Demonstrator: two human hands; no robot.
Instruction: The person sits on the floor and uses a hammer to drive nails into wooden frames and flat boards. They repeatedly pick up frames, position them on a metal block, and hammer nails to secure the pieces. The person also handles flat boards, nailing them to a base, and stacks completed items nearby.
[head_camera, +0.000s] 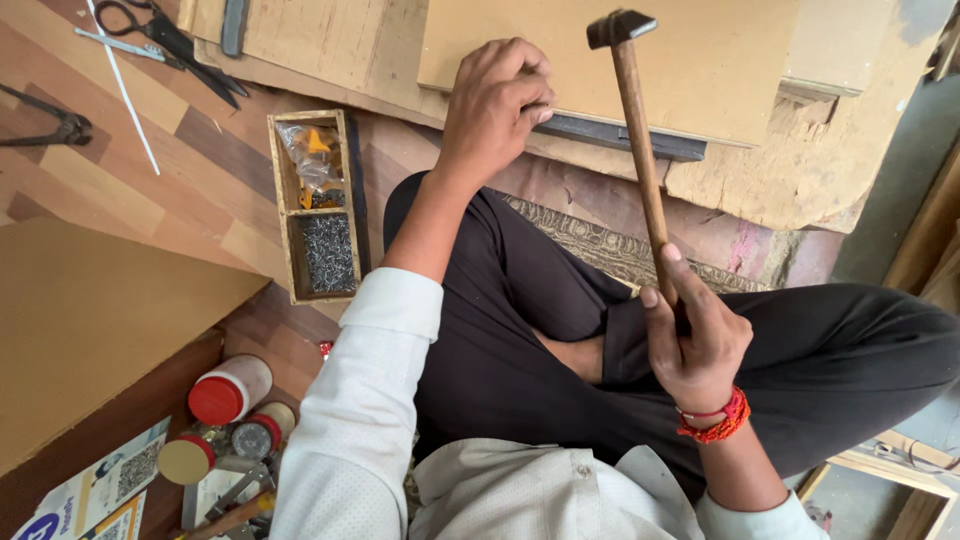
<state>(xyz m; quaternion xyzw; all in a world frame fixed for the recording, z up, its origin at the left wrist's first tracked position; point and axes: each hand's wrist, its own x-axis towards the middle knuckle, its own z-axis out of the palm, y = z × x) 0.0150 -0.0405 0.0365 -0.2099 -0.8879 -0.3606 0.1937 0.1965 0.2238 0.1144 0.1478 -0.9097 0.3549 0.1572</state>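
Observation:
My right hand (697, 340) grips the lower end of a wooden-handled hammer (640, 150), raised upright with its dark metal head (618, 27) above a tan board (700, 60). My left hand (497, 105) rests with its fingers curled against the near edge of that board, beside a dark metal strip (620, 138); whether it pinches something small I cannot tell. I sit cross-legged in dark trousers (520, 330) on the floor.
A small wooden box (316, 205) with small nails and a plastic bag lies left of my left arm. Scissors (170, 40) and pincers (55, 125) lie far left. A brown board (90, 320), red-lidded jars (230, 390) and papers sit near left.

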